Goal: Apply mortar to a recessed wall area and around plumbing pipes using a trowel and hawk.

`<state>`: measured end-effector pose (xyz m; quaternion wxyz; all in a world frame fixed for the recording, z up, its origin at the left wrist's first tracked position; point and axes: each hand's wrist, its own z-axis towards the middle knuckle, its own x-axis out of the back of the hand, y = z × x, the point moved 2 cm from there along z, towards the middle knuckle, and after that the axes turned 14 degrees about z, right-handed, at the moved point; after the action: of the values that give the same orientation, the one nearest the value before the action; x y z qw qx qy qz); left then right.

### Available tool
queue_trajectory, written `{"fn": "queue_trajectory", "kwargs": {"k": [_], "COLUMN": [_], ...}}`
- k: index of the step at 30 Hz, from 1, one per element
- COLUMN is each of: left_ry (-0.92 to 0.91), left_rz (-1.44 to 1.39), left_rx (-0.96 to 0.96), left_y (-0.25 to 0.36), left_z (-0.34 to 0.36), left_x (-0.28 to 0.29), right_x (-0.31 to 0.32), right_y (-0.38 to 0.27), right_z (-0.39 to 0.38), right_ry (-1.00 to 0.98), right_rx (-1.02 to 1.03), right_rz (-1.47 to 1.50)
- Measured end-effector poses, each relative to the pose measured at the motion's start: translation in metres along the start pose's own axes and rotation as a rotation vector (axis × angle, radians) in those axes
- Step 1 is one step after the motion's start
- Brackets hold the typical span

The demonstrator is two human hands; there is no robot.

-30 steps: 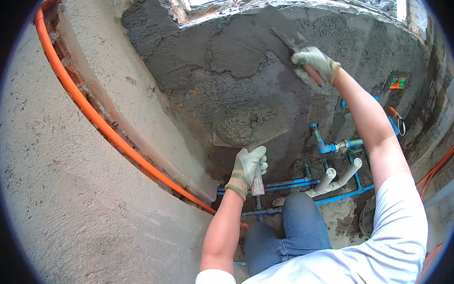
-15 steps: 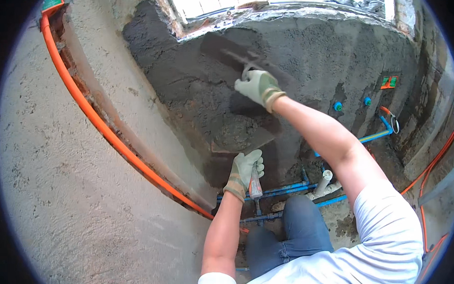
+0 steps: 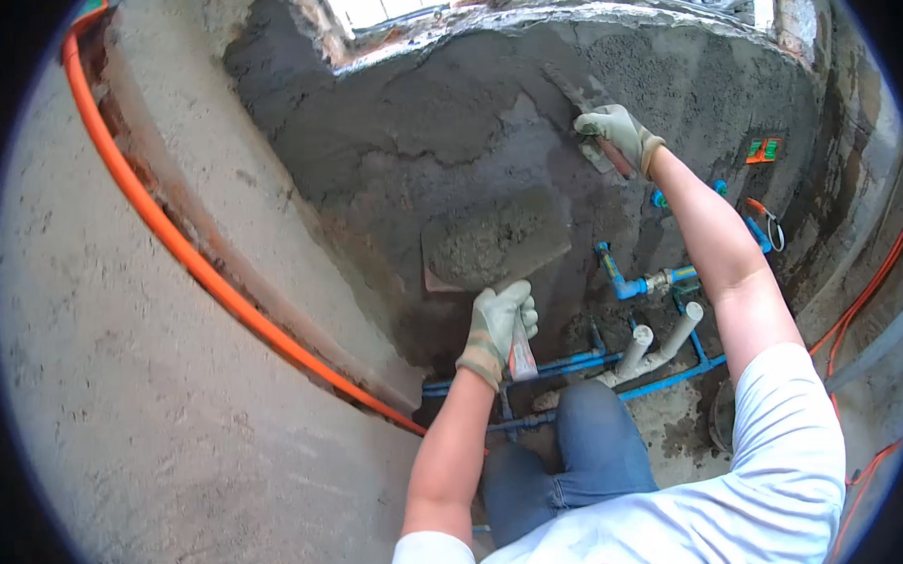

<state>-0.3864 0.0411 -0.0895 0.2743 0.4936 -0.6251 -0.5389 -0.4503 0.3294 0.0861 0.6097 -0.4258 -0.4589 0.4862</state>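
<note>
Head view, looking down past two bare forearms: a flat grey trowel (image 3: pixel 570 91) with a reddish-brown handle (image 3: pixel 616 158) is held by the right hand (image 3: pixel 620 133), which is covered by a pale grey-green glove. The fingers are curled around that handle, with no gap seen in the grip. The trowel's long axis is slanted, from the blade at upper left to the handle at lower right, and the blade is set close along the dark grey, wet-plastered wall (image 3: pixel 416 114), below the ragged whitish window sill (image 3: pixel 542 13). Whether the blade is touching the wall or held just off it cannot be told.

A thin, flat, grey carrying board (image 3: pixel 548 249), loaded with a mound of lumpy wet grey mortar (image 3: pixel 472 245), is borne by the left hand (image 3: pixel 500 323), gloved alike. Its fingers are wrapped about the board's pale-and-red grip (image 3: pixel 522 359), whose end is left showing below the fist. The mortar is heaped nearer the board's left edge, and more bare surface is left toward the right edge. From the right hand, the mortar is placed down and to the left; the left hand is nearer to it, just below the board's lower edge. Trowel and board are held apart.

No brand or readable lettering can be made out on either tool. On the yellow-marked blue pipe elbow (image 3: pixel 626 288) and the green-and-orange wall box (image 3: pixel 762 151) toward the wall's right edge, any marks are too small to be read.
</note>
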Motion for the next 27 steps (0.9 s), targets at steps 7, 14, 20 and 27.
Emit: {"fn": "queue_trajectory", "kwargs": {"k": [7, 14, 20, 27], "left_ry": [0.105, 0.006, 0.217, 0.141], "left_rz": [0.087, 0.088, 0.263, -0.034], "left_rx": [-0.062, -0.072, -0.185, -0.084], "left_y": [0.002, 0.007, -0.051, -0.026], "left_z": [-0.009, -0.033, -0.047, -0.038], "left_x": [0.011, 0.021, -0.008, 0.044], "right_x": [-0.044, -0.146, -0.185, -0.172], "right_y": [0.065, 0.051, 0.054, 0.021], "right_z": [-0.097, -0.158, -0.138, -0.129], "right_ry": [0.177, -0.158, -0.045, -0.091], "right_rx": [0.201, 0.539, 0.412, 0.432], "right_rz": [-0.338, -1.001, -0.746, -0.752]}}
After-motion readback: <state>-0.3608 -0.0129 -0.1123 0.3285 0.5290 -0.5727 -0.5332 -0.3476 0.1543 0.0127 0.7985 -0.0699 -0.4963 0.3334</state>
